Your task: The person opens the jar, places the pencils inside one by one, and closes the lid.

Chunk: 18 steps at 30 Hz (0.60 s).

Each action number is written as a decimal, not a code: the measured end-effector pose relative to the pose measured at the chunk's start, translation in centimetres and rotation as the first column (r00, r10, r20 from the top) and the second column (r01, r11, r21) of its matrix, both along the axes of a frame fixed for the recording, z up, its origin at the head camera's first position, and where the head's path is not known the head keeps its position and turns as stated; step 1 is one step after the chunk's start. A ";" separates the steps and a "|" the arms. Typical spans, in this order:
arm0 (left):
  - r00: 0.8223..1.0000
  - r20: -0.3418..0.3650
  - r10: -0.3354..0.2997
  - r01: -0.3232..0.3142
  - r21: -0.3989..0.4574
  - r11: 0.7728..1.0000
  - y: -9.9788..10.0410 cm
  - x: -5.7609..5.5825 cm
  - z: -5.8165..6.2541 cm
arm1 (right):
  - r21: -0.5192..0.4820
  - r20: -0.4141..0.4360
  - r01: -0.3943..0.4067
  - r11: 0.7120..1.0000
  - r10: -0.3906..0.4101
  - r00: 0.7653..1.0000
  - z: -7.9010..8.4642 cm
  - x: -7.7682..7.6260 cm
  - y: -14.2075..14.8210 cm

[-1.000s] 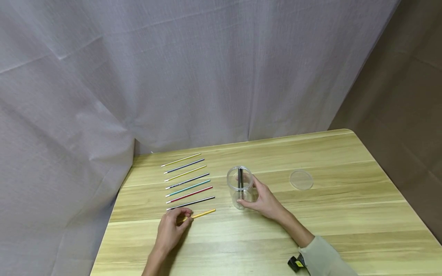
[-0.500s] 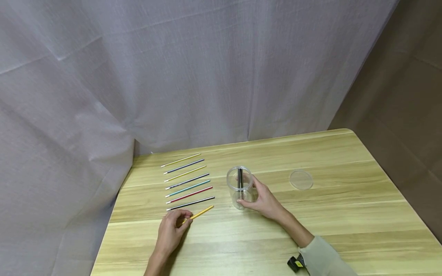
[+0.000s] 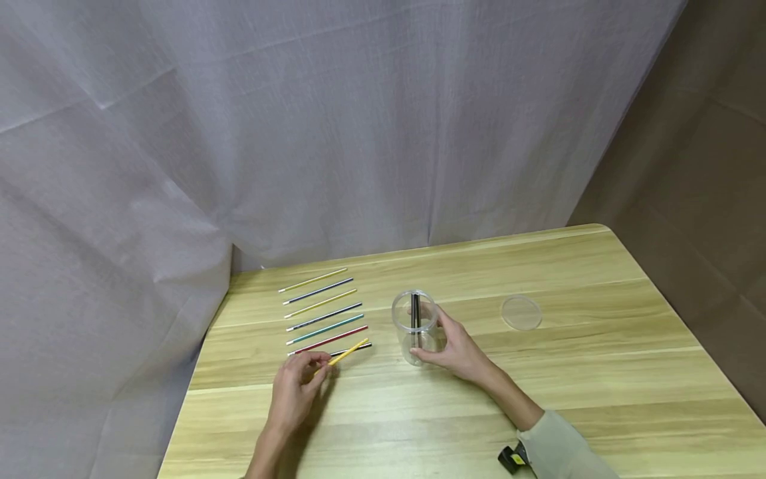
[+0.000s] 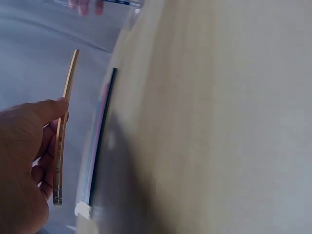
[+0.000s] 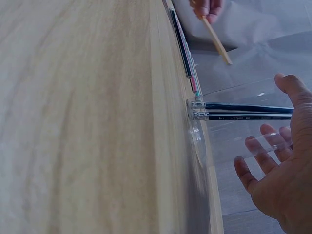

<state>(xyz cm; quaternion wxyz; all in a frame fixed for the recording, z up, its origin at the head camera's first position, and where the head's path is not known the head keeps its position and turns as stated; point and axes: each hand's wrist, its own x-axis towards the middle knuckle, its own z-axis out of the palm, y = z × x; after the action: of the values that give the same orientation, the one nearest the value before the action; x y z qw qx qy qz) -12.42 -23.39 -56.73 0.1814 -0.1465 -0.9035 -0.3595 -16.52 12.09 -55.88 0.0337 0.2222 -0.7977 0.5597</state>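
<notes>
My left hand pinches a yellow pencil between thumb and fingers, held tilted above the table with its far end raised. Beneath it, partly covered, lies a black pencil. My right hand grips a clear plastic cup that stands upright on the table, the fingers curled round its side. Inside the cup lean dark pencils, their metal ends at the bottom in the right wrist view. Beyond the left hand, a red pencil and a green pencil lie in a row.
More pencils, yellow and dark blue, continue the row toward the table's back edge. A clear round lid lies flat right of the cup. Grey cloth hangs behind the wooden table.
My left hand has lifted the yellow pencil off the table and moved it slightly away, over the black pencil. The right hand and cup have stayed in place.
</notes>
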 end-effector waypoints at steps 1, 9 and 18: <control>1.000 -0.023 -0.006 0.006 0.000 1.000 0.1 -0.2 0.2 | 0.000 0.000 -0.001 1.000 0.001 1.000 0.0 0.0 0.0; 0.988 -0.150 -0.046 0.052 0.032 0.998 1.6 -1.9 2.8 | -0.001 -0.007 -0.004 1.000 0.004 1.000 0.0 0.0 0.0; 0.977 -0.199 -0.083 0.103 0.093 0.990 4.0 -3.8 5.8 | -0.002 -0.012 -0.003 1.000 0.003 1.000 0.0 0.0 0.0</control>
<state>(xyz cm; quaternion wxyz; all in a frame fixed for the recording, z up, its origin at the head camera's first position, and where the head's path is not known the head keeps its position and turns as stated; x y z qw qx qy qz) -16.19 -19.37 -50.97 0.2592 -0.2135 -0.8539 -0.3976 -16.50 12.06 -55.92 0.0377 0.2264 -0.7966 0.5592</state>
